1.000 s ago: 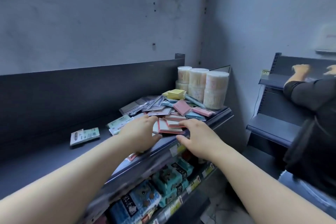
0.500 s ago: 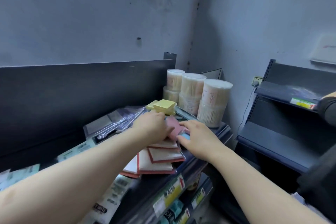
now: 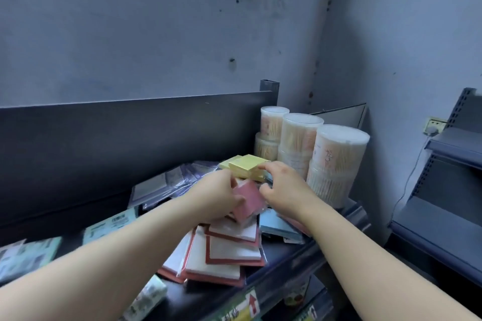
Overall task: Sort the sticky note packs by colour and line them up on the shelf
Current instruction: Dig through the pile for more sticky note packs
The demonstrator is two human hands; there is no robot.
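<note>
Gripping a pink sticky note pack (image 3: 249, 200) in the left hand (image 3: 216, 198), fingers curled round it, just above the heap. Holding the right hand (image 3: 287, 186) beside it, fingers loosely spread, forefinger at the yellow stack (image 3: 247, 168). Underneath, red-edged packs (image 3: 229, 250) on a dark shelf (image 3: 283, 258); behind, round tubs (image 3: 336, 161), grey corner walls (image 3: 156, 34).

Bare left forearm (image 3: 130, 250), bare right forearm (image 3: 365, 250).

Left hand (image 3: 214, 198) hides part of the pink pack (image 3: 251, 199).

Dim bluish daylight, soft blur
</note>
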